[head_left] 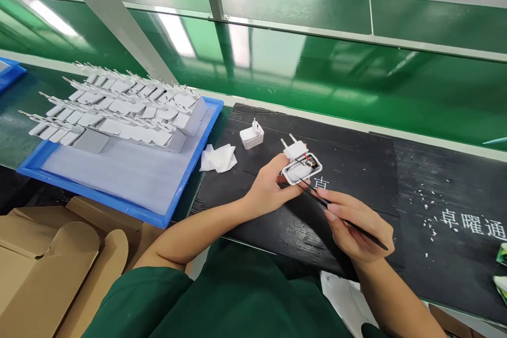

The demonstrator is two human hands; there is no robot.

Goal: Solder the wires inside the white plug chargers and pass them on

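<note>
Plastic, painted board, cloth and cardboard

The shell [303, 168], the plug [252, 136] and the chargers [119, 111] are white plastic, smooth with a slight shine. The tweezers [372, 238] look black and matt. The board [356, 163] is matt black with a rough grain. The tray [190, 169] is glossy blue plastic, lined with matt white foam [119, 174]. The belt [396, 90] is green and very glossy. The wipe [218, 158] looks like soft cloth, and the boxes [47, 264] are matt brown cardboard.

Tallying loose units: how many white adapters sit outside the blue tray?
2. A closed adapter stands on the black mat; an open adapter is in the left hand, tweezers from the right hand touching it. None seems hidden.
</note>
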